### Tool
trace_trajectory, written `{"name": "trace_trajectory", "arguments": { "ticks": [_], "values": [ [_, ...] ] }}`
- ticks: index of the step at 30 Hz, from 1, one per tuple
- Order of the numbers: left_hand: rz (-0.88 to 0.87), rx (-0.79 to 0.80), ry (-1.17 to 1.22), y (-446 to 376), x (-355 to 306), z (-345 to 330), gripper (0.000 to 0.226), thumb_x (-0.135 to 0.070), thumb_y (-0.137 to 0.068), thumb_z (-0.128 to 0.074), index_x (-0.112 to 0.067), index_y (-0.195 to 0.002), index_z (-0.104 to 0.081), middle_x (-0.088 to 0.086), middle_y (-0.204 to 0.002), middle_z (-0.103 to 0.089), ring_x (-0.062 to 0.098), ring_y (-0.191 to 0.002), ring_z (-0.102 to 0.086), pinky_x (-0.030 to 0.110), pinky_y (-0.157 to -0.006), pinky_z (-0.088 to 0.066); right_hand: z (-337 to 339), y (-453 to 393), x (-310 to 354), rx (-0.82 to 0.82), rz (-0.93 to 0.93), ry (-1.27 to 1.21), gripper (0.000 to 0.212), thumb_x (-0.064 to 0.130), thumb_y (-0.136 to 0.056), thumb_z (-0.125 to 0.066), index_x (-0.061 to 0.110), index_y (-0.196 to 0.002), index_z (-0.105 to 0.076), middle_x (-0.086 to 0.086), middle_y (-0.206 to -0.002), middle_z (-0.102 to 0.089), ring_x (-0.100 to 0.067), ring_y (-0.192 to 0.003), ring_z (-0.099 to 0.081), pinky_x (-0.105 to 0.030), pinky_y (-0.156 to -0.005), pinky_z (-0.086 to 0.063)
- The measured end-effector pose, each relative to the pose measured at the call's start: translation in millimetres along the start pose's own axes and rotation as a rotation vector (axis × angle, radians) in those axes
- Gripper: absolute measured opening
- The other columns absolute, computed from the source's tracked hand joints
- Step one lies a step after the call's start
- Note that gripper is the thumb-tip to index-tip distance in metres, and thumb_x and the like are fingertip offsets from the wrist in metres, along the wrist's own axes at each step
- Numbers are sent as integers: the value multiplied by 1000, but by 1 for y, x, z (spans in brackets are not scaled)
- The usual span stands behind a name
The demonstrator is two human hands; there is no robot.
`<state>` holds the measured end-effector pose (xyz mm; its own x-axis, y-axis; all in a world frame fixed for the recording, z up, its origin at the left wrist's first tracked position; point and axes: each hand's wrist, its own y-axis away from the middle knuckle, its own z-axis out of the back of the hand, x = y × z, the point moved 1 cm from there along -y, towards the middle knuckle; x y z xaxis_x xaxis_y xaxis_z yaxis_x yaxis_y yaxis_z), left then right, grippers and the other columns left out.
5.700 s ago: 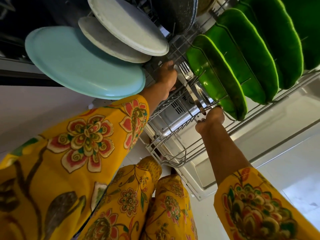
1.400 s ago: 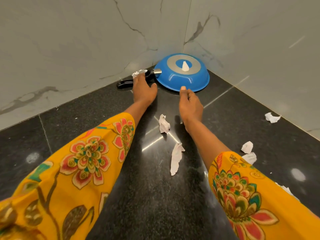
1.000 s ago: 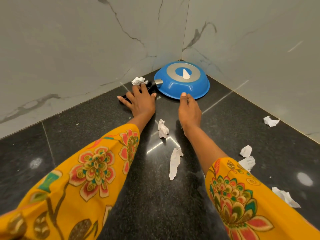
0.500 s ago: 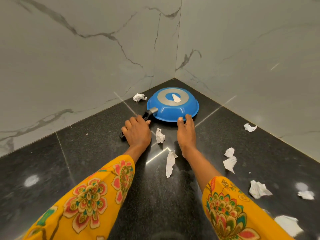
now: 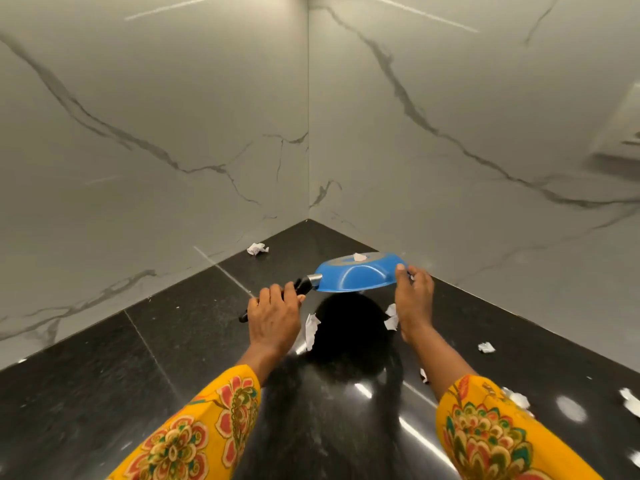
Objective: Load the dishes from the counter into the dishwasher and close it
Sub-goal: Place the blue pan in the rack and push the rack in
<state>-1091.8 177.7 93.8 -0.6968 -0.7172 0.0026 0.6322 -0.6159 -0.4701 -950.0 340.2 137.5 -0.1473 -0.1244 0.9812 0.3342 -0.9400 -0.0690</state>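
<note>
An upside-down blue frying pan (image 5: 356,277) with a black handle hangs just above the black counter (image 5: 173,358), near the corner of the marble walls. My left hand (image 5: 273,315) is closed around the black handle. My right hand (image 5: 414,297) grips the pan's right rim. A scrap of white paper (image 5: 359,257) lies on the pan's upturned grey base. The dishwasher is out of sight.
Crumpled white paper scraps lie scattered on the counter: one by the left wall (image 5: 257,249), one under the pan (image 5: 311,330), several to the right (image 5: 486,347). Marble walls (image 5: 173,133) close the counter at the back and right.
The pan sat on the counter in the corner with my hands reaching for it; now both hands hold it and it is lifted off the counter and drawn toward me.
</note>
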Motion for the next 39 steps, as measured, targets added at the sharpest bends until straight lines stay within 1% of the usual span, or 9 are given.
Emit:
{"name": "trace_trajectory", "arguments": {
  "ticks": [5,9,14,19,23,30,33,36,39],
  "values": [
    [-124,-83,83,44,-24,34,46,-37,-88,-33,-9,-91,-69,8,-69,-61,24,-55,-56,32,-48,-42,74,31,6,-87,-184,-216,25,40,-94,-47,18,-99,-56,-13,-117,-57,-23,-96,-56,-40,-89,-46],
    [-263,-152,122,91,-36,55,44,-38,-88,-34,-12,-90,-70,5,-71,-62,23,-57,-58,32,-48,-43,133,78,6,-167,-424,-532,13,10,-94,-47,11,-81,-49,-12,-86,-55,-22,-69,-56,-35,-58,-48],
    [-368,-90,186,157,-55,86,41,-39,-87,-35,-16,-86,-69,0,-68,-60,21,-57,-57,30,-49,-43,198,150,-7,-329,-548,-703,20,-10,-87,-33,5,-77,-42,-15,-87,-50,-26,-70,-55,-48,-78,-53],
    [-341,5,326,218,-85,119,44,-38,-87,-35,-12,-97,-69,5,-76,-63,28,-68,-62,38,-65,-51,255,237,-4,-430,-525,-850,21,-7,-93,-35,6,-80,-45,-9,-74,-50,-22,-54,-58,-36,-36,-49],
    [-201,189,534,254,-120,150,33,-32,-96,-47,-12,-117,-62,10,-115,-61,31,-113,-51,41,-108,-25,290,292,2,-503,-477,-886,19,-3,-93,-38,6,-79,-47,-12,-81,-55,-25,-66,-56,-46,-80,-52],
    [543,495,1178,310,-195,212,46,-28,-95,-53,-7,-134,-41,19,-144,-26,38,-129,-30,40,-106,-28,347,356,5,-663,-403,-914,13,5,-95,-44,7,-85,-52,-12,-95,-59,-24,-74,-59,-43,-79,-50],
    [860,781,1540,334,-227,224,50,-31,-96,-52,-4,-134,-37,20,-138,-40,35,-121,-48,42,-99,-41,369,378,-1,-715,-364,-956,15,8,-95,-46,7,-107,-54,-13,-106,-60,-28,-91,-59,-44,-83,-50],
    [883,1075,1951,354,-253,238,38,-31,-100,-44,-4,-125,-50,13,-109,-64,24,-98,-63,36,-83,-50,393,402,-10,-771,-337,-972,20,10,-93,-48,8,-113,-55,-12,-109,-61,-27,-97,-59,-45,-86,-50],
    [851,1231,2091,369,-281,250,43,-36,-102,-36,-5,-127,-51,13,-124,-61,28,-112,-59,41,-87,-49,415,427,-23,-793,-312,-980,11,13,-93,-48,11,-97,-58,-12,-107,-63,-26,-94,-61,-42,-76,-53]
  ]
}}
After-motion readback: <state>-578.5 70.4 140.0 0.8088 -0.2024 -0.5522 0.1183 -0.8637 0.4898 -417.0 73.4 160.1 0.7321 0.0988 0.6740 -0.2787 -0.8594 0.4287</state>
